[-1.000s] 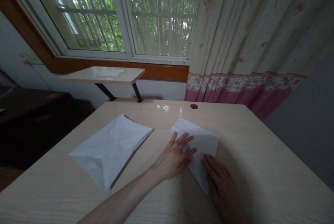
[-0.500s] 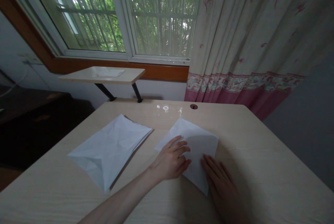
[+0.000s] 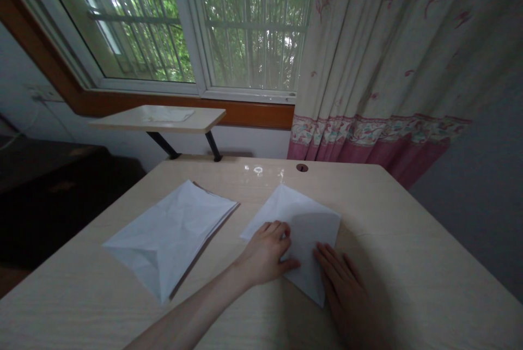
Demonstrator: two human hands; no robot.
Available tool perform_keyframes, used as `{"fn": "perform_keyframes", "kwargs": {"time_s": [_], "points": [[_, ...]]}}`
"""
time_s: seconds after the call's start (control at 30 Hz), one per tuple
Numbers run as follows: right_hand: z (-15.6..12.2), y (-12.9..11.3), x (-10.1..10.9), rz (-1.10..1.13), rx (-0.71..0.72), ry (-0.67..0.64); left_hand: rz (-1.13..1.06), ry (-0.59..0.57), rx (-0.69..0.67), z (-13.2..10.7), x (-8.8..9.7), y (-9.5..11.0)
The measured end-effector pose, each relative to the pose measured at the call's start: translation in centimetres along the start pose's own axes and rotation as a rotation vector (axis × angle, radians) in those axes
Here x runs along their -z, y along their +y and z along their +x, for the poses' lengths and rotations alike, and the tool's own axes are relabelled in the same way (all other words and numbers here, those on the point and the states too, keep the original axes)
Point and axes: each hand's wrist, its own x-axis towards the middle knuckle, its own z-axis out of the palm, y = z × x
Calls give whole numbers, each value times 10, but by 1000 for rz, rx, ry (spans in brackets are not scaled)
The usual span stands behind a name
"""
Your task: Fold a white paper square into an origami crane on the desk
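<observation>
A folded white sheet of paper point(image 3: 304, 219) lies on the desk in front of me, one corner pointing away toward the window. On its left part rests my left hand point(image 3: 269, 249), fingers bent inward and the thumb held apart, nothing gripped between them. My right hand point(image 3: 341, 279) lies flat along the paper's lower right edge, its fingers stretched out and covering part of that edge. To the left is a stack of creased white paper point(image 3: 175, 230), its near left corner showing folds. Neither hand touches the stack.
The pale wooden desk point(image 3: 408, 263) has a round cable hole point(image 3: 302, 167) near its back edge. A raised shelf point(image 3: 204, 121) at the back left bears a white item point(image 3: 167, 115). Behind stand a barred window point(image 3: 253, 29) and a patterned curtain point(image 3: 368, 67).
My left hand's fingers have curled inward from a more spread position, while its thumb stays out. My right hand and the paper have stayed nearly in place.
</observation>
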Motion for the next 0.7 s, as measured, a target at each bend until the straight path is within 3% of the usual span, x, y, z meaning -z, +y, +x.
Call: {"fn": "perform_keyframes", "kwargs": {"time_s": [0.27,0.7], "points": [[-1,1,2,13,-1,-8,28,13,0,5,4,-14],[4,-3,19,17,174,50,-76,24,-33,0,-6,-19]]}}
